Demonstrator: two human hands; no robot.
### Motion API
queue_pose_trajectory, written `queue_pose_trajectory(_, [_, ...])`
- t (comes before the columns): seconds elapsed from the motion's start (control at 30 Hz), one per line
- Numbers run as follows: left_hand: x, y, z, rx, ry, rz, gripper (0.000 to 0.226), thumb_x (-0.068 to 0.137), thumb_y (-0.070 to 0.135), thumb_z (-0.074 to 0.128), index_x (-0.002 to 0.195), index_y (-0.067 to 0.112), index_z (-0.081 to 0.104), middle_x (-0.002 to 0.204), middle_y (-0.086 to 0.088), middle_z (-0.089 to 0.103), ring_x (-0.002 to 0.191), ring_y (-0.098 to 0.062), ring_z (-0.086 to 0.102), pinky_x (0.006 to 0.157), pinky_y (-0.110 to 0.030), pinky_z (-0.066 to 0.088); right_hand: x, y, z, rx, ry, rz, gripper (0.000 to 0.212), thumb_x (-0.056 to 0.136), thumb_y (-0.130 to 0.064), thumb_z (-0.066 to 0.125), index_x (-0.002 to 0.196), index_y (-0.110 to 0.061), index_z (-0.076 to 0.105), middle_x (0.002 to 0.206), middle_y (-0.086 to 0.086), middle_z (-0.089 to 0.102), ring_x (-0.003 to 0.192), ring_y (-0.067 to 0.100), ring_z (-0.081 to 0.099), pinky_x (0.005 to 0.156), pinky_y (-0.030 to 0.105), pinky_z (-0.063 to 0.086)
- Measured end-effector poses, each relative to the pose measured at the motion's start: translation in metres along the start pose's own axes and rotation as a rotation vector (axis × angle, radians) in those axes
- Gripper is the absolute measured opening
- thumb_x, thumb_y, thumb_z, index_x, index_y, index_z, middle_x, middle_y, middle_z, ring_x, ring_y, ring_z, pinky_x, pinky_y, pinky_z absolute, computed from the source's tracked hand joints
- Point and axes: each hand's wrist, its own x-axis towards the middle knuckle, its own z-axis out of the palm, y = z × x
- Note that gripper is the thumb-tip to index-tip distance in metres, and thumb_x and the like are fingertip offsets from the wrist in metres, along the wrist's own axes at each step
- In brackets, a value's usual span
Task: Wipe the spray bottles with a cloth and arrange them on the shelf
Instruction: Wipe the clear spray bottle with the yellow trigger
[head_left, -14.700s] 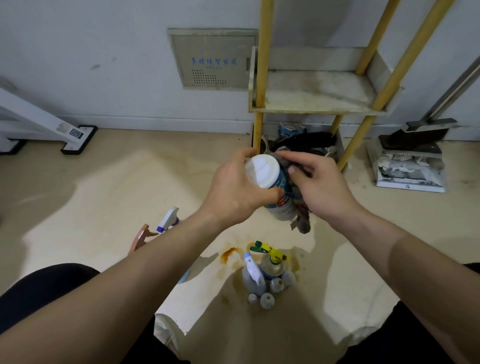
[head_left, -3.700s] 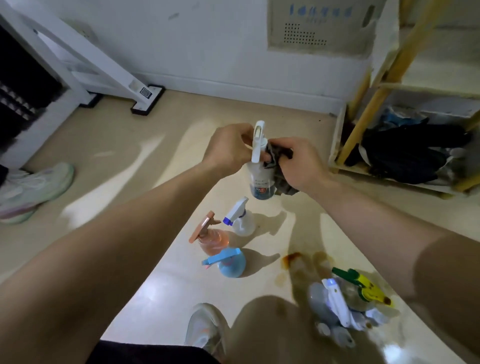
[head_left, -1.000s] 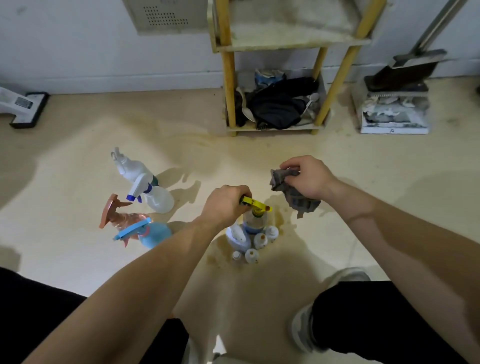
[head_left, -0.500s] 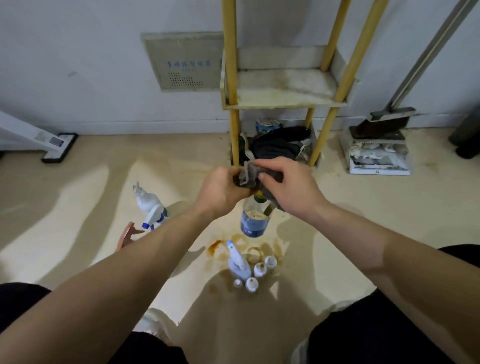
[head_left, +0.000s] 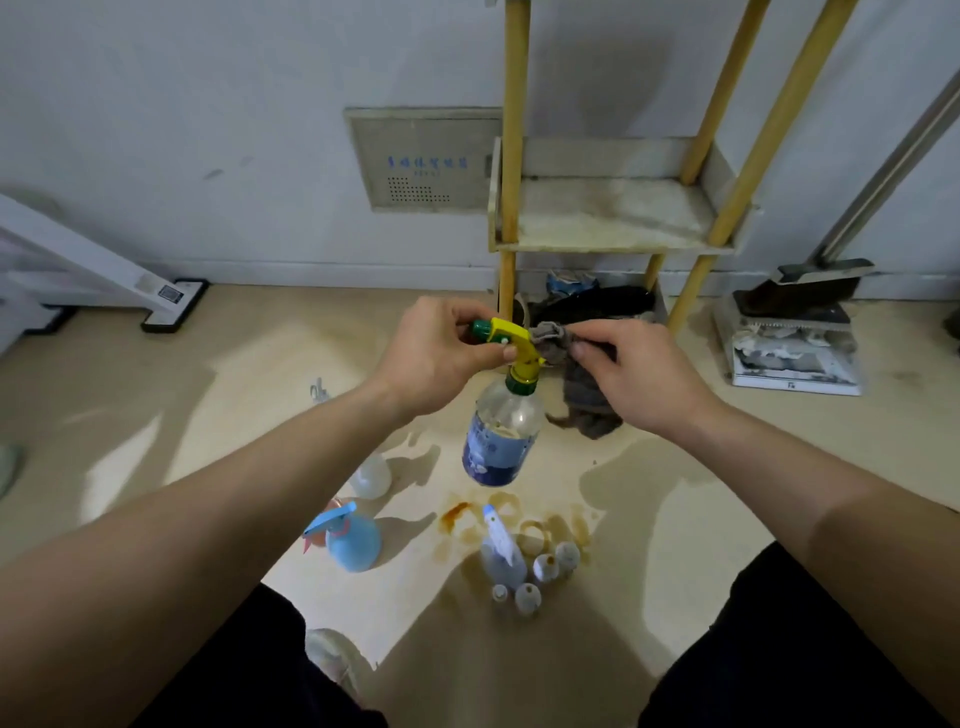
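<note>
**Bottle up in the air, cloth on the spray head**

The left hand (head_left: 441, 358) pinches the yellow spray head (head_left: 511, 340) near its green nozzle, thumb underneath, fingers curled over the top. The bottle (head_left: 501, 436) hangs from that grip, tilted a touch, well clear of the floor (head_left: 727, 457). The right hand (head_left: 639, 379) clutches the grey cloth (head_left: 587, 405), bunched between thumb and fingers. One fold presses against the back of the spray head, and the rest dangles below the hand.

All of it happens right in front of the shelf (head_left: 613, 218), yellow posts and a stained middle board. A dark bundle (head_left: 597, 304) sits on the bottom board, just behind the hands.

Down on the floor, a blue bottle (head_left: 353, 540) stands beside the left forearm, with a clear bottle (head_left: 371, 478) just behind it, half hidden. To the right, a white-triggered bottle (head_left: 501, 556) stands with small bottles (head_left: 545, 566) huddled around it, among brown ring stains (head_left: 457, 512). A dustpan (head_left: 800, 296) rests by the wall at right, and a grey panel (head_left: 421, 161) sits in the wall left of the shelf.
</note>
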Motion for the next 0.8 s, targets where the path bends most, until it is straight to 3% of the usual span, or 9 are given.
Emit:
queue_pose_trajectory(0.07, [-0.003, -0.007, 0.000, 0.003, 0.002, -0.018, 0.012, 0.081, 0.017, 0.083, 0.092, 0.016, 0.078, 0.082, -0.002, 0.077, 0.072, -0.010, 0.070, 0.065, -0.029, 0.056, 0.000, -0.004, 0.007, 0.034, -0.016, 0.023, 0.026, 0.102, -0.022, 0.054, 0.120, -0.029, 0.071, 0.097, -0.011, 0.073, 0.094, 0.010, 0.065, 0.075, 0.024, 0.042])
queue_pose_trajectory(0.13, [-0.007, -0.009, 0.001, -0.039, 0.004, -0.036, 0.015, 0.083, 0.014, 0.081, 0.096, 0.010, 0.077, 0.076, 0.000, 0.073, 0.059, 0.002, 0.060, 0.057, -0.013, 0.046, -0.003, -0.016, 0.017, 0.063, 0.063, 0.008, 0.026, 0.101, -0.023, 0.055, 0.118, -0.032, 0.072, 0.086, -0.016, 0.071, 0.081, 0.003, 0.064, 0.069, 0.021, 0.046])
queue_pose_trajectory(0.2, [-0.009, -0.008, 0.004, -0.108, 0.000, -0.033, 0.019, 0.083, 0.009, 0.080, 0.101, 0.003, 0.077, 0.073, 0.005, 0.071, 0.055, 0.006, 0.059, 0.054, -0.006, 0.042, -0.006, -0.030, 0.027, 0.110, 0.172, -0.031, 0.027, 0.099, -0.023, 0.057, 0.121, -0.032, 0.071, 0.090, -0.015, 0.073, 0.082, 0.003, 0.066, 0.072, 0.022, 0.053])
queue_pose_trajectory(0.33, [-0.010, -0.007, 0.005, -0.199, 0.009, -0.052, 0.025, 0.082, 0.002, 0.078, 0.107, 0.004, 0.076, 0.081, 0.004, 0.076, 0.065, 0.003, 0.068, 0.058, -0.009, 0.048, -0.006, -0.036, 0.039, 0.092, 0.267, -0.144, 0.032, 0.096, -0.021, 0.062, 0.128, -0.027, 0.068, 0.108, -0.005, 0.075, 0.099, 0.013, 0.068, 0.086, 0.033, 0.056])
queue_pose_trajectory(0.4, [-0.007, -0.010, 0.003, -0.227, 0.047, -0.083, 0.020, 0.084, 0.006, 0.078, 0.103, 0.005, 0.076, 0.076, -0.004, 0.076, 0.060, -0.004, 0.063, 0.053, -0.011, 0.045, 0.001, -0.027, 0.037, 0.003, 0.252, -0.168, 0.033, 0.096, -0.022, 0.062, 0.129, -0.028, 0.066, 0.111, -0.005, 0.074, 0.101, 0.016, 0.068, 0.086, 0.035, 0.056])
queue_pose_trajectory(0.5, [-0.003, -0.017, -0.002, -0.224, 0.074, -0.119, 0.016, 0.084, 0.010, 0.079, 0.100, 0.010, 0.076, 0.080, -0.002, 0.078, 0.072, -0.011, 0.071, 0.059, -0.013, 0.050, 0.009, -0.008, 0.036, -0.065, 0.187, -0.069, 0.029, 0.097, -0.025, 0.059, 0.125, -0.030, 0.068, 0.105, -0.007, 0.075, 0.096, 0.017, 0.069, 0.080, 0.038, 0.057])
queue_pose_trajectory(0.6, [0.001, -0.024, -0.009, -0.231, 0.107, -0.149, 0.016, 0.085, 0.010, 0.078, 0.100, 0.010, 0.076, 0.075, 0.004, 0.076, 0.066, -0.003, 0.069, 0.057, -0.011, 0.047, 0.013, 0.008, 0.032, 0.137, 0.167, 0.168, 0.020, 0.099, -0.025, 0.058, 0.113, -0.029, 0.073, 0.098, -0.012, 0.075, 0.096, 0.010, 0.069, 0.083, 0.036, 0.057])
queue_pose_trajectory(0.7, [0.006, -0.026, -0.015, -0.267, 0.165, -0.138, 0.015, 0.086, 0.012, 0.077, 0.100, 0.009, 0.076, 0.074, 0.004, 0.076, 0.062, -0.001, 0.066, 0.056, -0.011, 0.046, 0.014, 0.003, 0.032, 0.565, 0.146, 0.330, 0.019, 0.103, -0.024, 0.052, 0.101, -0.027, 0.071, 0.090, -0.009, 0.076, 0.089, 0.010, 0.072, 0.082, 0.040, 0.059])
queue_pose_trajectory(0.8, [0.008, -0.020, -0.009, -0.334, 0.205, -0.116, 0.014, 0.086, 0.009, 0.076, 0.101, 0.007, 0.076, 0.077, -0.001, 0.076, 0.071, -0.007, 0.070, 0.057, -0.013, 0.047, 0.007, -0.013, 0.052, 0.647, 0.040, 0.245, 0.022, 0.105, -0.025, 0.048, 0.108, -0.023, 0.069, 0.092, -0.008, 0.075, 0.084, 0.013, 0.069, 0.077, 0.045, 0.057])
